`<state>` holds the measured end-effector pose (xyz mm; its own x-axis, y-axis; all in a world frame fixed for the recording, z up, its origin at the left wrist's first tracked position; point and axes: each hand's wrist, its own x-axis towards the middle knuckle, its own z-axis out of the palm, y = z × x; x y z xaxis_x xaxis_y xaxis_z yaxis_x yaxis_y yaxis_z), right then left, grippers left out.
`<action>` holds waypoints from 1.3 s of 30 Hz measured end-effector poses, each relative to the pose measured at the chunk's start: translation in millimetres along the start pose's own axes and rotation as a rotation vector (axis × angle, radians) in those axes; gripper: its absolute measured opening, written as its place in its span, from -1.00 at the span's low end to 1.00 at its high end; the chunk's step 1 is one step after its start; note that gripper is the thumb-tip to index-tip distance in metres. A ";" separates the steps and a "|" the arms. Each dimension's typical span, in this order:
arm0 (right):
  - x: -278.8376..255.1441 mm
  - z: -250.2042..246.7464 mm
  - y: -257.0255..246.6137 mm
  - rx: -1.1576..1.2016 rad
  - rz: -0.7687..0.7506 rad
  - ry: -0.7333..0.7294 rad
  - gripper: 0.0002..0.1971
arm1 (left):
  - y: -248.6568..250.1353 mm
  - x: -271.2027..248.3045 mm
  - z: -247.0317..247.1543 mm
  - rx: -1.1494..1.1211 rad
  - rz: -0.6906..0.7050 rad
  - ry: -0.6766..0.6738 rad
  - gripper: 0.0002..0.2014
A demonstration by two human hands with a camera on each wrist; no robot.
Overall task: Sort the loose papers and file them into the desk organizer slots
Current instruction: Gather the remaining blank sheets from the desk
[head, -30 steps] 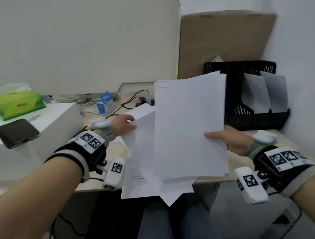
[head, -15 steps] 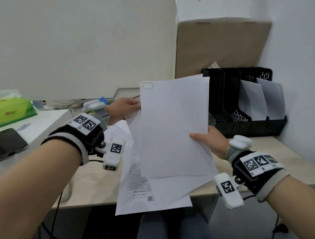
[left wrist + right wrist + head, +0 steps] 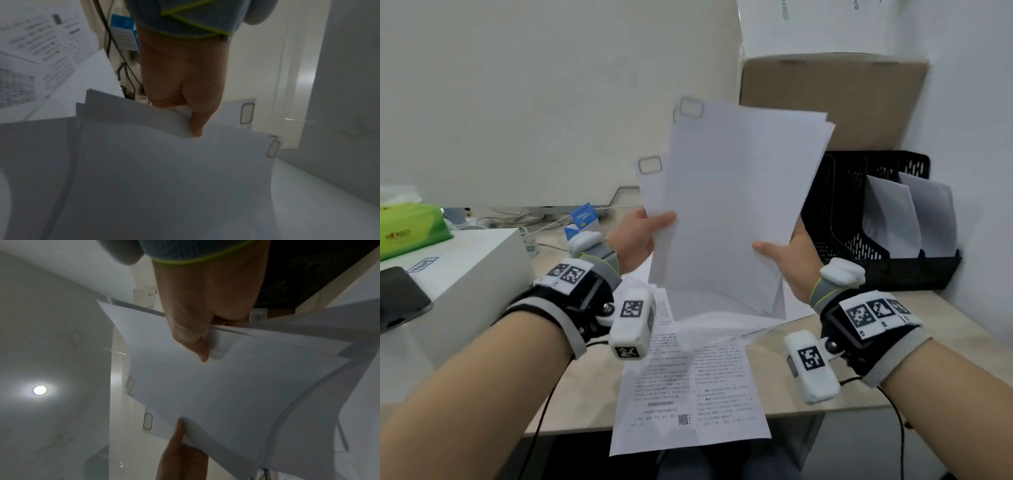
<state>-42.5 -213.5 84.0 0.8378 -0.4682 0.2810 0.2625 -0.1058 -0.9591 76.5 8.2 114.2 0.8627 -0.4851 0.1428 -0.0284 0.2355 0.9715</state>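
I hold a fanned stack of white sheets (image 3: 729,212) upright above the desk, blank backs toward me. My left hand (image 3: 643,233) pinches the stack's left edge, thumb on the front; the same pinch shows on the sheets (image 3: 164,170) under my left hand (image 3: 185,97). My right hand (image 3: 787,260) grips the right edge, thumb across the sheets (image 3: 236,386), seen close at the right hand (image 3: 201,321). A printed page (image 3: 688,383) lies on the desk below, overhanging its front edge. The black mesh organizer (image 3: 887,270) stands at the back right with sheets in two right slots.
A white box (image 3: 458,267) with a dark phone (image 3: 397,301) and a green tissue pack (image 3: 407,226) sits at the left. A small blue carton (image 3: 583,219) and cables lie behind. A cardboard panel (image 3: 835,99) leans on the wall behind the organizer.
Both hands have lifted the stack higher and drawn its sheets closer together. The printed page has come out of the bundle and now lies on the desk.
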 end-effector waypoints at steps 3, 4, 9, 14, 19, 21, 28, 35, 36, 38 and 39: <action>3.6 4.6 -0.7 0.089 0.079 -0.101 -0.40 | 13.5 -1.0 -4.0 -0.047 0.035 -0.035 -0.81; 1.9 4.7 4.2 0.101 0.122 -0.140 -0.43 | 9.8 -3.8 -6.8 -0.040 0.009 -0.046 -0.80; -12.6 1.9 31.7 0.084 0.268 -0.212 -0.70 | -46.8 -19.8 -22.0 0.089 -0.172 -0.119 -0.61; -7.9 3.5 28.1 0.073 0.245 -0.216 -0.73 | -47.9 -19.7 -18.1 0.137 -0.163 -0.104 -0.67; -8.9 10.6 29.4 0.055 0.232 -0.202 -0.70 | -49.8 -20.8 -16.1 0.114 -0.167 -0.073 -0.66; -14.3 11.2 38.1 0.021 0.272 -0.208 -0.70 | -64.2 -26.4 -19.2 0.116 -0.213 -0.064 -0.57; -15.1 11.6 40.1 -0.029 0.297 -0.202 -0.71 | -70.1 -33.8 -18.8 0.132 -0.239 -0.063 -0.62; -16.8 12.7 54.1 -0.113 0.363 -0.239 -0.67 | -84.4 -37.7 -20.8 0.177 -0.305 0.011 -0.48; -16.9 11.6 53.5 -0.129 0.371 -0.265 -0.68 | -86.6 -38.0 -22.8 0.189 -0.303 0.045 -0.53; -14.1 6.4 48.0 -0.201 0.385 -0.336 -0.66 | -86.9 -34.2 -33.9 0.211 -0.290 0.140 -0.59; -10.9 1.7 45.7 -0.260 0.400 -0.357 -0.63 | -84.4 -31.9 -42.2 0.224 -0.289 0.195 -0.58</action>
<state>-38.8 -211.7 37.1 0.9684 -0.1968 -0.1531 -0.1949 -0.2145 -0.9571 72.7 39.3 19.6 0.9303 -0.3303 -0.1594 0.1384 -0.0863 0.9866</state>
